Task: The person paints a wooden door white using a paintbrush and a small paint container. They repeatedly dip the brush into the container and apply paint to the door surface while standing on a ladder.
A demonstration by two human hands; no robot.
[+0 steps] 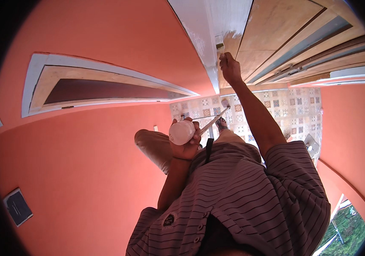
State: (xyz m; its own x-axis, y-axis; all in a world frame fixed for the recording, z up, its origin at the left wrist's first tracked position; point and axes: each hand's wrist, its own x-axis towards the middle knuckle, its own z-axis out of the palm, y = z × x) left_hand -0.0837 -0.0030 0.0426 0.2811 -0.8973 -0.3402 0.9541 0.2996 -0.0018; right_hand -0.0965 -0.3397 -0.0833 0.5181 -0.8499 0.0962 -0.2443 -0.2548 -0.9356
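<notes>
Striped shirt (242,192) of the person fills the lower foreground, nearest the camera. Left hand (186,143), raised in front of the chest, is closed around a small round white container (181,132); a thin pale stick (214,120) slants up and to the right from beside the container toward the tiled floor. Right hand (230,67), at the end of an outstretched arm, is closed on a small brush (220,45) whose tip touches the door frame (208,38), at the border between white paint and bare wood. Wooden door (289,34) lies just right of the frame. Patterned tiled floor (285,106) shows beyond the arm, with one sandalled foot (221,123) on it. Salmon-coloured wall (88,162) occupies the left, bearing a white-framed opening (84,85) and a dark square plate (18,208).
</notes>
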